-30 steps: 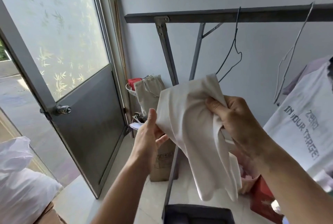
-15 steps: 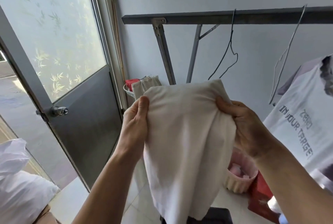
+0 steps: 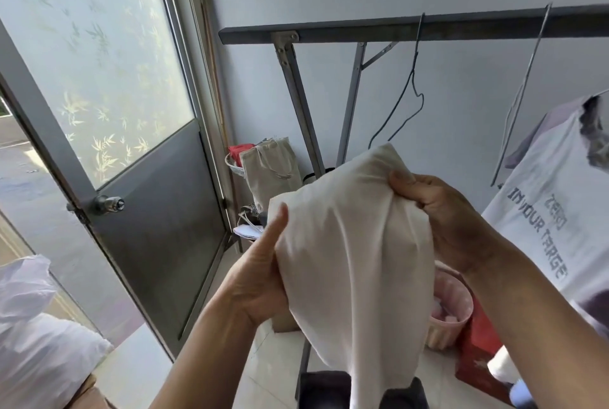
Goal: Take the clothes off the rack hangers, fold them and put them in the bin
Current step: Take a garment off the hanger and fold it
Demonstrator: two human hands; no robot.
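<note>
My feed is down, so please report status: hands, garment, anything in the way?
Left hand and right hand both grip white garment, held up. Printed T-shirt hangs at right. Nothing in the way.

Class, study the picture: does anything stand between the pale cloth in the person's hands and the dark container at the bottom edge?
Nothing visible does. The left hand and right hand both grip the pale cloth, whose lower end hangs in front of the dark container, presumably the bin.

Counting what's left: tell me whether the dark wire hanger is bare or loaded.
Bare: the dark wire hanger hangs from the rack bar, only wall visible through its outline.
</note>
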